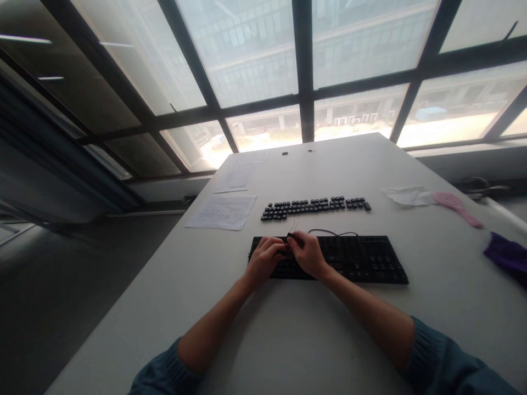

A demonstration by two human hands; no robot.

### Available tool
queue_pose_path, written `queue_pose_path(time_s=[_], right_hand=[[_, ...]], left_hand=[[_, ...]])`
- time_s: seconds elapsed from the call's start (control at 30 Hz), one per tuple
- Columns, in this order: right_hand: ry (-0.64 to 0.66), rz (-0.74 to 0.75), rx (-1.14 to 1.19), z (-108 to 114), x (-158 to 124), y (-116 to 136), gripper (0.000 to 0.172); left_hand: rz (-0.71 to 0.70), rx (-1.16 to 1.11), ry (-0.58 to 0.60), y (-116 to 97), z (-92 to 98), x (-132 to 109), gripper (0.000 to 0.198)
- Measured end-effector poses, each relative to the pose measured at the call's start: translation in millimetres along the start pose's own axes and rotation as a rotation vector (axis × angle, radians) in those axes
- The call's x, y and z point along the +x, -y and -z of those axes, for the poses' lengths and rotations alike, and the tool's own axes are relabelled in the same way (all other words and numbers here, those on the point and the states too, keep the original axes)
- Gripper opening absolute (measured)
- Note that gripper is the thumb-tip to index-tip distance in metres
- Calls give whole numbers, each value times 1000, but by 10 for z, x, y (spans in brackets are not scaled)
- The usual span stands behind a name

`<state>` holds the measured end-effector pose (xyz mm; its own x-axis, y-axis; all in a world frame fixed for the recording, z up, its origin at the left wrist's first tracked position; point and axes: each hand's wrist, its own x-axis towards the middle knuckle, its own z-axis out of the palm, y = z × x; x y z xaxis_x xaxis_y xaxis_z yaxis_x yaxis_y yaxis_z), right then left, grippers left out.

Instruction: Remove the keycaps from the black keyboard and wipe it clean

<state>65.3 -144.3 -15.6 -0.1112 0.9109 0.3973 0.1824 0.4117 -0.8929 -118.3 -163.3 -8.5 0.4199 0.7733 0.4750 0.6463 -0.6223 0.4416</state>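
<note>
Keyboard (362, 260) steadied by left hand (265, 259), grip unclear; piece (290, 237) pinched by right hand (309, 254); keycaps (315, 207) rowed behind keyboard, preserving order.

Both forearms are stretching from the near edge toward the far middle, converging. The left hand (267, 259) is lying palm down, fingers curled. The right hand (308, 253) is pinching its fingertips together, touching the left.

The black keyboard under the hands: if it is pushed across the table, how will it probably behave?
The keyboard looks long, flat and rigid, so it would probably slide whole over the smooth table, not tip. The thin cable behind it seems floppy and might drag or snag.
</note>
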Motion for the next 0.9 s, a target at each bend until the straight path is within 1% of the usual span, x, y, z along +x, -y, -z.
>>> queue_pose_path(time_s=[0.1,0.17,0.27,0.33,0.4,0.47,0.57,0.63,0.7,0.8,0.9], right_hand=[[-9,-24,4,0,12,-2,25],[0,-40,17,-2,20,-3,25],[42,-43,30,-7,22,-6,24],[36,-50,42,-13,18,-9,24],[2,-64,55,-18,14,-10,25],[-16,-68,56,-21,12,-9,25],[-4,-60,43,-23,12,-5,25],[6,-55,36,-22,14,-5,25],[8,-54,33,-20,17,-10,24],[11,-59,34,-14,22,-17,25],[15,-58,37,-7,26,-17,26]], left_hand=[[-5,-8,-2,-6,-1,-1,13],[20,-42,-11,-11,14,12,10],[137,-114,-87,-8,60,39,7],[200,-151,-158,-5,106,59,8],[207,-167,-192,-9,160,91,11],[197,-162,-197,-14,216,149,14],[199,-148,-225,9,257,315,15],[204,-162,-237,65,224,476,15],[196,-175,-215,159,137,660,15],[167,-142,-139,348,-42,921,12],[138,-7,-26,531,-194,1107,17]])
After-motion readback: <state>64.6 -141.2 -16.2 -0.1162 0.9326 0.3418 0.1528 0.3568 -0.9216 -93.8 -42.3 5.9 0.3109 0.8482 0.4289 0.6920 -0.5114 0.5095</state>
